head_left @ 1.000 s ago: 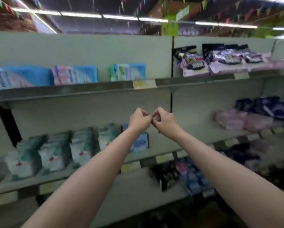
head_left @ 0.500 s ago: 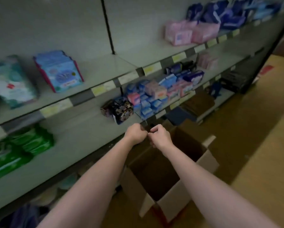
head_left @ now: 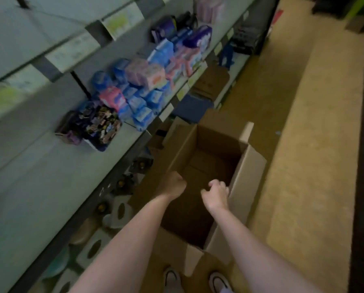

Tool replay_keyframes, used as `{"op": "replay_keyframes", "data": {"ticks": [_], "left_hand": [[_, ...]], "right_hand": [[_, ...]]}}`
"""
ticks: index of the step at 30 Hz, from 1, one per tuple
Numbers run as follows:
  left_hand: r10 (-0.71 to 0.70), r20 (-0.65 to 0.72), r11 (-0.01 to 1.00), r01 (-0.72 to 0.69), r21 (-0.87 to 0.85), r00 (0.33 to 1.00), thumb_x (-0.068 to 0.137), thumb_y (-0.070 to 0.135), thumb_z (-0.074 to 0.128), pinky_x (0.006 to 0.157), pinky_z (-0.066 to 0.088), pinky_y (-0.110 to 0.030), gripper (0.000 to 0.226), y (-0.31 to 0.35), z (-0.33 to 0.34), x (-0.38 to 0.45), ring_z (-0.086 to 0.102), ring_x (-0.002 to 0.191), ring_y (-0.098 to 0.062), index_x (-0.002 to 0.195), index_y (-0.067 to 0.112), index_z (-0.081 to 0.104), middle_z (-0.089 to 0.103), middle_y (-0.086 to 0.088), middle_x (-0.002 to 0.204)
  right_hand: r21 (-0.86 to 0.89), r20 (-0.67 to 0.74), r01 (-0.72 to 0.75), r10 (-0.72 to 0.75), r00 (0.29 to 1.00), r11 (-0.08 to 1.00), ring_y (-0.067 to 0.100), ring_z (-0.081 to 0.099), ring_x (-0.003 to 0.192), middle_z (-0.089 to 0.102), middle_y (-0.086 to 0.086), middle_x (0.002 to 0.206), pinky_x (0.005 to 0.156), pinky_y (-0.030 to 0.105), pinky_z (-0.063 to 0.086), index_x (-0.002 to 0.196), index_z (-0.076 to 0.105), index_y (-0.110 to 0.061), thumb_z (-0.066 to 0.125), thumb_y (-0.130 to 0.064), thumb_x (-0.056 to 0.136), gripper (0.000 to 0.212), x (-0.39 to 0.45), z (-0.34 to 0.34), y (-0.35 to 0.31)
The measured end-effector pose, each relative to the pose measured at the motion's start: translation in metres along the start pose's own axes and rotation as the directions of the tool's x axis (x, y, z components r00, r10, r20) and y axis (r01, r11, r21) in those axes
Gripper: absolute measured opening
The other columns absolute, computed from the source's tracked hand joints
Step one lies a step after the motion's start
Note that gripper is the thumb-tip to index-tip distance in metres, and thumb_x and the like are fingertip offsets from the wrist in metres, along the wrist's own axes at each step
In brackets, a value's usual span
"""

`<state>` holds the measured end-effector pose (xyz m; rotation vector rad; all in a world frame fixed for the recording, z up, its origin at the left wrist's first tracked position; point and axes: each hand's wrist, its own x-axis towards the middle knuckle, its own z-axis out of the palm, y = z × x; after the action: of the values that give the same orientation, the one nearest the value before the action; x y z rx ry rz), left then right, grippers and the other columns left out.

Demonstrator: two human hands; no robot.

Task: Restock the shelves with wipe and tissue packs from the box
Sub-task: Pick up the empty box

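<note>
Both hands are low in the middle of the frame, over the open cardboard box (head_left: 243, 178). The left hand (head_left: 173, 183) is closed in a fist and holds nothing that I can see. The right hand (head_left: 216, 192) has its fingers curled too, close to the right wall of the box; if it touches the cardboard or holds some small thing, I cannot tell, because the picture is blurred. The box stands on the floor (head_left: 303, 144) in front of the person's shoes (head_left: 218, 281), with its flaps open, and what can be seen of the inside is dark and seems to be empty: no wipe or tissue pack shows in it. On the shelves (head_left: 39, 166) in the left part of the frame, blue and pink packs (head_left: 143, 92) lie in a heap in the upper middle, but the long shelf at the left is mostly bare. So I judge that the box is already unloaded, or nearly, while free space remains on the shelves. Compared with half a second ago, the two hands, which were touching each other, are now apart, and the view has turned further down, so that the box fills the centre of the frame.
</note>
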<state>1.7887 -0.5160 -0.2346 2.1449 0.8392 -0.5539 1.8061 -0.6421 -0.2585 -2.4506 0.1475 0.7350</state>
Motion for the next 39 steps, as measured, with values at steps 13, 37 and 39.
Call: {"op": "replay_keyframes", "data": {"ticks": [13, 37, 39], "left_hand": [[-0.015, 0.073, 0.932, -0.012, 0.363, 0.997, 0.094, 0.004, 0.043, 0.091, 0.043, -0.034, 0.051, -0.094, 0.015, 0.049, 0.049, 0.121, -0.032, 0.142, 0.007, 0.027, 0.048, -0.016, 0.134], [-0.381, -0.389, 0.914, 0.279, -0.294, 0.839, 0.094, 0.005, 0.042, 0.085, 0.048, -0.034, 0.024, -0.228, 0.034, -0.297, 0.059, 0.105, -0.031, 0.114, 0.001, 0.056, 0.06, -0.018, 0.117], [-0.401, -0.406, 0.903, 0.279, -0.328, 0.821, 0.093, 0.004, 0.041, 0.091, 0.046, -0.037, 0.03, -0.242, 0.033, -0.324, 0.057, 0.109, -0.033, 0.12, 0.004, 0.053, 0.058, -0.018, 0.12]], "right_hand": [[0.294, -0.128, -0.491, 0.543, 0.83, 0.82, 0.037, 0.037, 0.132, 0.029, 0.018, 0.149, 0.105, 0.051, 0.039, 0.15, 0.007, -0.021, 0.053, -0.002, 0.09, 0.078, 0.008, 0.055, 0.041], [0.179, -0.12, 0.077, -0.056, 0.991, 0.981, 0.04, 0.05, 0.119, 0.054, 0.021, 0.129, 0.098, 0.04, 0.042, 0.14, 0.039, -0.016, 0.038, -0.001, 0.095, 0.047, -0.273, 0.058, 0.064], [0.15, -0.101, 0.101, -0.086, 0.991, 0.984, 0.039, 0.05, 0.12, 0.053, 0.021, 0.13, 0.098, 0.04, 0.041, 0.14, 0.038, -0.015, 0.037, 0.0, 0.095, 0.048, -0.296, 0.066, 0.065]]}}
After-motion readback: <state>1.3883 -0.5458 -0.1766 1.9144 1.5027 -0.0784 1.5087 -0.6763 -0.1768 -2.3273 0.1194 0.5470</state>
